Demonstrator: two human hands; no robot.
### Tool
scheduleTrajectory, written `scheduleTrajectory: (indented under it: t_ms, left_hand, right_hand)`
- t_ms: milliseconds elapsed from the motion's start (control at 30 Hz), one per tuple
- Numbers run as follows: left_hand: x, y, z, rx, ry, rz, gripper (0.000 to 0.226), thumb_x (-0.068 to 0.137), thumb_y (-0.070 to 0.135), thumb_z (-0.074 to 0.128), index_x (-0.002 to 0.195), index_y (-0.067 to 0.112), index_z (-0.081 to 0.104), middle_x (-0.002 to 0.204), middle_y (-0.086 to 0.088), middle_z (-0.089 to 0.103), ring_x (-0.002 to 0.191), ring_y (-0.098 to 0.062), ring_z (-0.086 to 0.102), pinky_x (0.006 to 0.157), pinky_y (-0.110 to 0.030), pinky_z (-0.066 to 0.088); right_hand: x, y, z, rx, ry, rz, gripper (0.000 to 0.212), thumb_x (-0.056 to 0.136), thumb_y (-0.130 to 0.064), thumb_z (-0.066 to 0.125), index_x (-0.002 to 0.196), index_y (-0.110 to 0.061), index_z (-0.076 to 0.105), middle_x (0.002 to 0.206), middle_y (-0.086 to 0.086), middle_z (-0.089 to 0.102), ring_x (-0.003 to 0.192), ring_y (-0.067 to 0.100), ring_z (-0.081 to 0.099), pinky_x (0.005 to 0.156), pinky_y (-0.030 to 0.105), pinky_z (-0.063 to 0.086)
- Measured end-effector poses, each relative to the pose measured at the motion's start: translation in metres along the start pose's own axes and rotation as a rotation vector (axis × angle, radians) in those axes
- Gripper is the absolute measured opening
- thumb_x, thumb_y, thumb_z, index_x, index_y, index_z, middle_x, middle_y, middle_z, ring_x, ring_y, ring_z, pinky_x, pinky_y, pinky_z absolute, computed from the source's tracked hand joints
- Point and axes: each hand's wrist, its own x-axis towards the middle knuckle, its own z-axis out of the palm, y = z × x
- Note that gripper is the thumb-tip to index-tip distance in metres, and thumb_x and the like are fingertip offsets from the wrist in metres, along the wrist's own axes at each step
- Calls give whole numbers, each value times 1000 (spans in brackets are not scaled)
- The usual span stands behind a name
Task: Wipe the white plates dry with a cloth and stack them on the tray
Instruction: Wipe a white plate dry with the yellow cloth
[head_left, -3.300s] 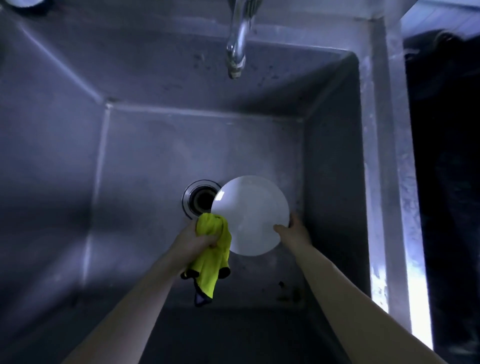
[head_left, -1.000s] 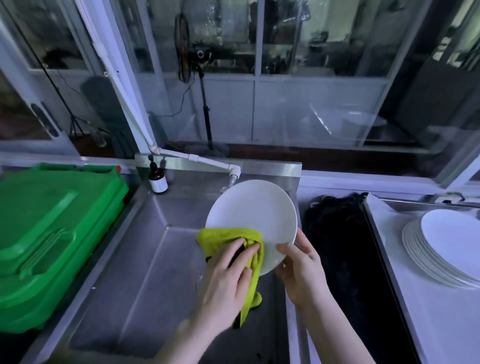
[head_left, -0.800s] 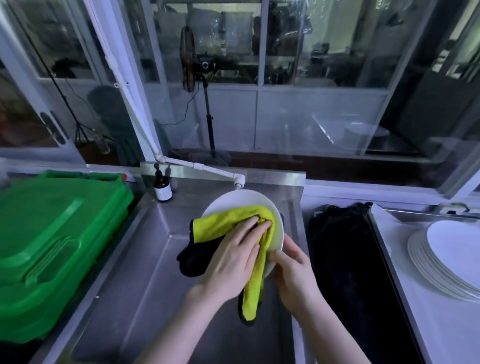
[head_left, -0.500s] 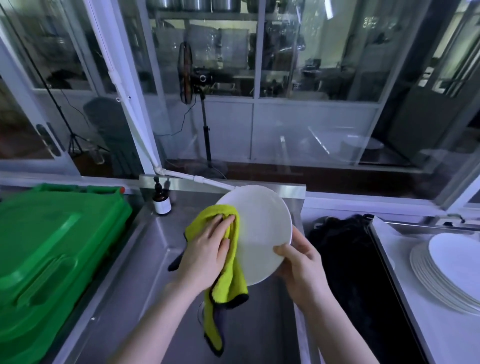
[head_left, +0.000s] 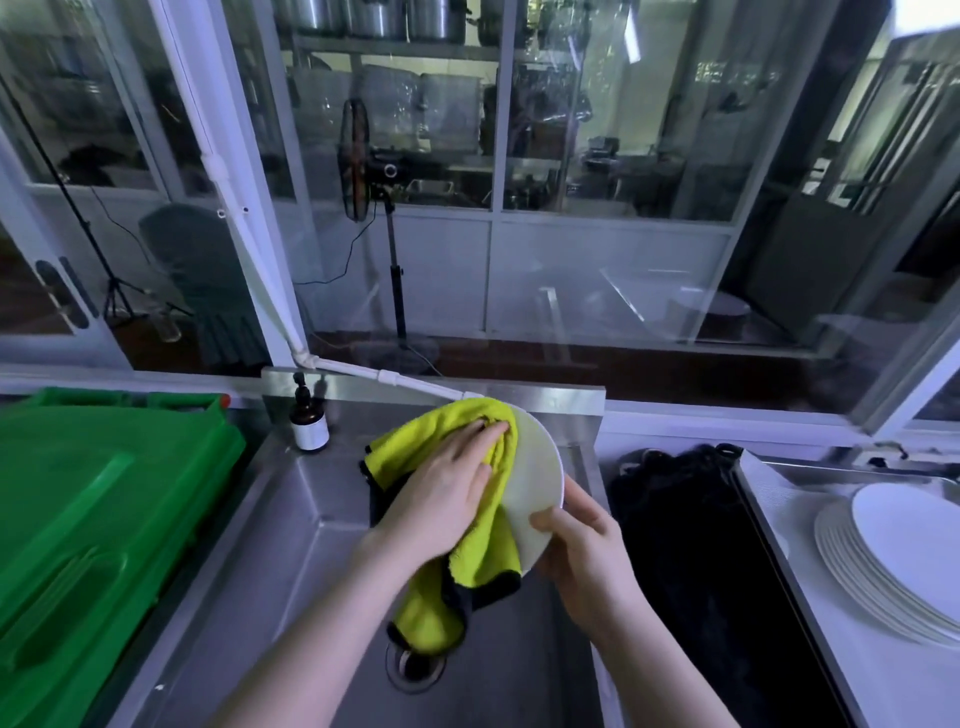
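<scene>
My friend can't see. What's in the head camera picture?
A left hand presses a yellow cloth against a white plate, which the right hand grips by its edge over a steel sink. More white plates are stacked at the right; a green lid is at the left.

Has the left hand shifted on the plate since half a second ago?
Yes. The left hand, pressing the yellow cloth, has slid across the plate from its left edge toward its top rim, farther right of the brown bottle.
</scene>
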Motion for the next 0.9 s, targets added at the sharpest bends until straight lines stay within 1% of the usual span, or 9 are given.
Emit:
scheduleTrajectory:
  t_ms: [67, 133, 233, 300, 367, 500, 667, 733, 900]
  left_hand:
    - [1, -15, -4, 45, 7, -35, 50, 104, 17, 41, 152, 24, 31, 158, -5, 30, 146, -18, 27, 115, -20, 18]
    - [-10, -27, -4, 52, 2, -66, 50, 103, 17, 42, 151, 27, 31, 158, -3, 30, 145, -19, 29, 113, -27, 25]
    - [-41, -27, 5, -30, 8, 8, 49, 100, 13, 46, 146, 27, 42, 151, 1, 41, 140, -18, 38, 114, -18, 24]
    - [-58, -14, 13, -81, -7, 105, 46, 96, 15, 44, 141, 24, 49, 143, 6, 49, 135, -15, 43, 113, -13, 22]
    - [-61, -2, 21, -113, -14, 167, 47, 96, 16, 43, 141, 26, 48, 142, 6, 51, 133, -12, 43, 114, -19, 26]
    - [-36, 11, 18, -77, -16, 200, 49, 100, 18, 41, 148, 30, 38, 150, 2, 44, 141, -12, 34, 117, -32, 28]
    - [3, 11, -1, 7, -23, 150, 51, 105, 23, 37, 152, 39, 25, 158, -2, 32, 147, -18, 23, 120, -27, 15]
    - [8, 2, -7, 38, -3, 81, 52, 105, 24, 37, 153, 36, 22, 160, -5, 27, 148, -20, 21, 119, -28, 14]
    - [-23, -21, -9, -10, -13, -34, 54, 103, 17, 44, 152, 30, 26, 158, -6, 30, 148, -21, 25, 119, -33, 22]
  right_hand:
    - [3, -6, -3, 0, 38, -33, 55, 85, 13, 46, 115, -22, 74, 94, 13, 66, 80, 30, 58, 70, 40, 52]
    - [7, -16, -6, 26, 52, -78, 55, 86, 14, 46, 116, -22, 74, 85, 5, 69, 68, 18, 62, 60, 32, 53]
    - [12, -24, -9, 79, 72, -106, 53, 86, 17, 45, 119, -14, 71, 72, 0, 64, 50, 8, 57, 46, 23, 48]
    - [14, -24, -10, 73, 81, -106, 52, 86, 17, 44, 124, -10, 67, 73, 0, 66, 52, 9, 58, 46, 23, 48]
    - [13, -23, -9, 40, 69, -94, 54, 86, 15, 45, 124, -15, 69, 80, 4, 69, 60, 14, 63, 49, 27, 51]
    - [8, -17, -3, -22, 0, -75, 49, 86, 11, 45, 115, -18, 73, 89, 12, 69, 77, 25, 65, 61, 37, 56]
    - [-7, -5, 3, 15, -31, -15, 44, 75, -3, 57, 114, -16, 73, 97, 16, 66, 86, 30, 59, 68, 36, 55]
    - [-11, -8, 3, -17, -27, -36, 48, 71, -4, 57, 115, -17, 73, 94, 12, 67, 82, 28, 61, 67, 36, 54]
    - [-13, -26, -5, 14, -1, -137, 55, 76, 5, 54, 122, -20, 71, 75, -5, 67, 55, 7, 60, 50, 23, 50]
